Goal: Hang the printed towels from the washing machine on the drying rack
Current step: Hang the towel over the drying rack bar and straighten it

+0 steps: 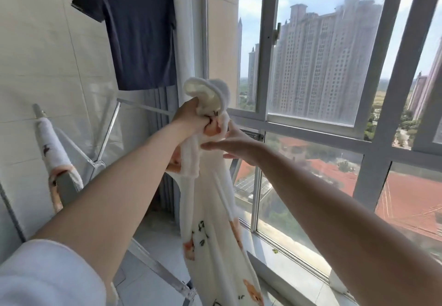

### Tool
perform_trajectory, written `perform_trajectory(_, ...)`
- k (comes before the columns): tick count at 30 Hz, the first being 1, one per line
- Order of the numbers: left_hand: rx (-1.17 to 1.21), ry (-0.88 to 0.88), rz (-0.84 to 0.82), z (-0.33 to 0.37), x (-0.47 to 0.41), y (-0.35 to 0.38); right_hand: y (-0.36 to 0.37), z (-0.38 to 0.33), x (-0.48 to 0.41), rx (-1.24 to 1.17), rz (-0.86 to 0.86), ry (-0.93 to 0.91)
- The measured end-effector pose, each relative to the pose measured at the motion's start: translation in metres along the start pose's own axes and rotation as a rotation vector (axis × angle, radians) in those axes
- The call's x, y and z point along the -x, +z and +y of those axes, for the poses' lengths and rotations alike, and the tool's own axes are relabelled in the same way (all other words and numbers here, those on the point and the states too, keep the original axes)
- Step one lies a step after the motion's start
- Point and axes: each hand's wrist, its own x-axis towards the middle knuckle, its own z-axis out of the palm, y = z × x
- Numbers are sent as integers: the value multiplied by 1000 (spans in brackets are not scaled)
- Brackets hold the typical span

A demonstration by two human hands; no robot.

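My white sleeve (45, 274) is filling the lower left corner, nearest to me, and my bare left arm is stretching up and away from it. My left hand (191, 117) is gripping the printed towel (212, 222) near its top. The fingers are curling tight round a bunched fold, so a loop of white cloth is bulging above my fist. The rest of the towel is hanging down in a long, twisted fall, showing orange and dark printed figures on white.

My right hand (236, 145) is reaching in from the right just below that fist. Its fingers are lying straight and spread, with the fingertips resting against the towel and clasping nothing.

I am holding the towel in the air in front of the window (311, 124), to the right of the drying rack (108, 130), and it is not touching the rack's bars. The grey metal rack is standing at the left against the tiled wall (35, 54). A second printed towel (53, 149) is lying draped over one of its arms. A navy T-shirt (134, 30) is hanging higher up, near the wall. Tall apartment towers (318, 61) and red roofs (411, 200) are showing through the glass.
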Motion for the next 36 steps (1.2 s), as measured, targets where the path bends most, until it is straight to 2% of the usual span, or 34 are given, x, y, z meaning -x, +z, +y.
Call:
perform_trajectory(3,16,56,21,-2,-34,12,7,0,-32,-60,27,-64)
perform_trajectory(8,372,-28,43,-10,-104,20,2,-14,-123,-151,274,-89)
perform_trajectory(11,572,-59,-94,-13,-133,16,-17,-12,-170,-281,434,-52)
perform_trajectory(13,685,-117,-243,-23,-145,15,-31,-10,-194,-313,453,-16)
perform_trajectory(19,428,-257,-415,-92,-189,49,-60,-11,-258,-357,450,-38)
perform_trajectory(22,312,-339,-580,-109,-198,64,-74,-12,-280,-396,481,-51)
perform_trajectory(23,282,-351,-583,-111,-205,69,-81,-11,-287,-402,493,-53)
perform_trajectory(26,301,-396,-427,-113,-235,80,-100,-7,-311,-429,455,-70)
perform_trajectory(28,344,-409,-249,-113,-257,89,-103,0,-325,-404,298,-45)
perform_trajectory(31,522,-410,9,-107,-282,103,-104,18,-339,-158,91,101)
perform_trajectory(33,603,-469,149,-108,-292,117,-104,33,-347,35,-17,197)
perform_trajectory(36,660,-525,95,-119,-305,135,-96,50,-361,237,-198,342)
